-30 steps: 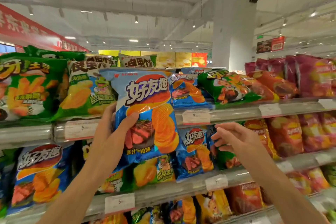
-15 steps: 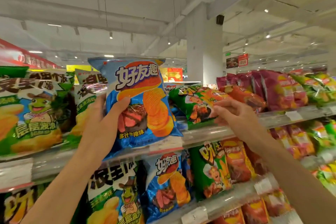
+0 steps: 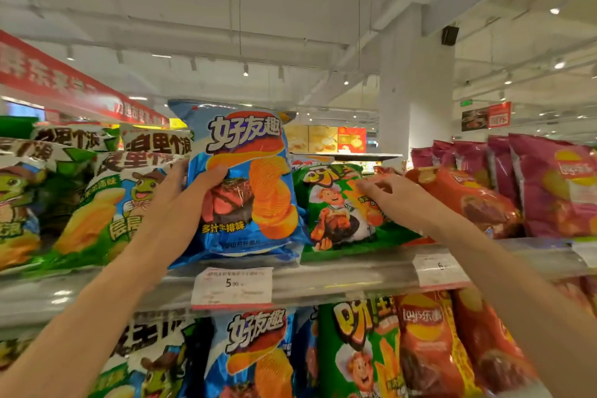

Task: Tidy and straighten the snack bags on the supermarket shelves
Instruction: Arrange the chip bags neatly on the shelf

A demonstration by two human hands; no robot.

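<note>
So we're standing the blue chip bag [image 3: 245,184] upright at the front of the top shelf [image 3: 339,275], bottom edge sitting right above the price tag [image 3: 232,287], and we're guessing the point is to get the label facing out so it lines up with the same blue bags on the shelf below. Our left hand [image 3: 181,203] is doing the holding: thumb curled over the front of the bag near the steak picture, the other fingers wrapping round the left edge and mostly hidden behind it, so it's a proper grip rather than a nudge. To the left of it the green-and-white frog bags [image 3: 106,203] are leaning back in a loose row, touching the blue one's edge. Our right hand [image 3: 394,197] is reaching over to the green chip bag [image 3: 339,213] next door, which is lying tilted back rather than standing. That hand is mostly open, fingers spread and only lightly bent, fingertips touching the upper right of the green bag near where the orange bag [image 3: 468,200] slumps beside it. It isn't pinching anything as far as we can see, more like it's steadying or about to pull that bag forward. The pink bags [image 3: 549,184] further right are standing fairly straight.
</note>
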